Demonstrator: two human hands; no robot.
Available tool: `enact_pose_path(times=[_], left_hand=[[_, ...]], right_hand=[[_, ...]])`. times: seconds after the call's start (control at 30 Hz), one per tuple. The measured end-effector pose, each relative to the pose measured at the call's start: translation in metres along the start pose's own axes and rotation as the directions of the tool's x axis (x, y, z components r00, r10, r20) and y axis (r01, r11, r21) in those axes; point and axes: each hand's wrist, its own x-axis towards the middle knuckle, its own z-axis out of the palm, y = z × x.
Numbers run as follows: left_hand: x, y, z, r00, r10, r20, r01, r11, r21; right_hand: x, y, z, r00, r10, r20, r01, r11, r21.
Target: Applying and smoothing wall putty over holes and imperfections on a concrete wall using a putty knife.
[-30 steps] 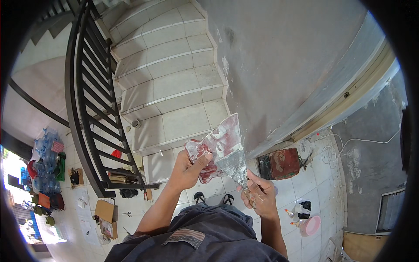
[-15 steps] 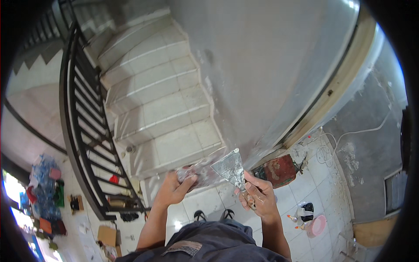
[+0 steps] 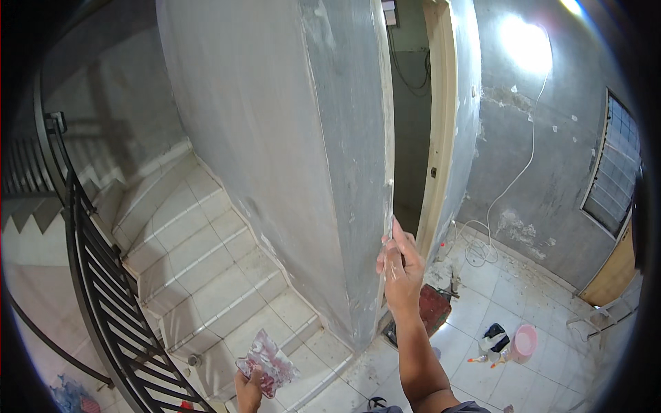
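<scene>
The right hand [image 3: 401, 265] is raised near the centre of the view, at about 5 o'clock from the middle, its arm coming up from the lower edge. Its fingers [image 3: 397, 230] are pressed together and stretched upward along the corner [image 3: 390, 165] of the grey wall [image 3: 275, 138], touching the edge; whether anything thin is pinched between them cannot be told.

The left hand [image 3: 248, 394] sits low at 7 o'clock, just above the lower edge. Its grip is clamped on a clear bag [image 3: 267, 359] with red and white contents, the bag standing up from the fist and tilted toward 1 o'clock.

At 9 o'clock tiled stairs [image 3: 200, 248] climb beside the wall, with a black railing [image 3: 96, 275] further out toward the rim. At 2 o'clock from the right hand a pale door frame [image 3: 441, 124] stands open on a dark room. On the tiled floor [image 3: 544, 303] at 4 o'clock lie a red mat [image 3: 434, 306], a pink bucket [image 3: 523, 342] and a dark bag [image 3: 491, 335] just beside it. A white cable [image 3: 513, 182] runs down the far wall, and a window [image 3: 613, 179] shows at 3 o'clock.
</scene>
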Motion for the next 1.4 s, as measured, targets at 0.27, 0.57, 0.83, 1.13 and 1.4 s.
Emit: enact_pose_path(times=[0.27,0.57,0.83,1.13,1.4], left_hand=[[0.001,-0.017,-0.016,0.998,-0.031,-0.055,0.031,0.999,-0.006],[-0.019,-0.022,-0.02,0.961,-0.135,-0.241,0.101,0.984,-0.149],[-0.023,-0.017,-0.019,0.965,-0.158,-0.208,0.13,0.982,-0.14],[-0.024,-0.014,-0.013,0.976,-0.162,-0.148,0.146,0.982,-0.117],[-0.029,-0.014,-0.019,0.959,-0.164,-0.23,0.151,0.986,-0.077]], right_hand=[[0.058,0.017,0.034,0.933,-0.355,-0.062,0.3,0.86,-0.414],[0.059,0.021,0.03,0.952,-0.29,-0.103,0.245,0.917,-0.316],[-0.006,0.077,0.003,0.977,-0.193,-0.089,0.157,0.939,-0.306],[-0.038,0.111,0.014,0.968,-0.238,-0.081,0.166,0.846,-0.506],[-0.035,0.112,0.025,0.958,-0.265,-0.105,0.18,0.849,-0.497]])
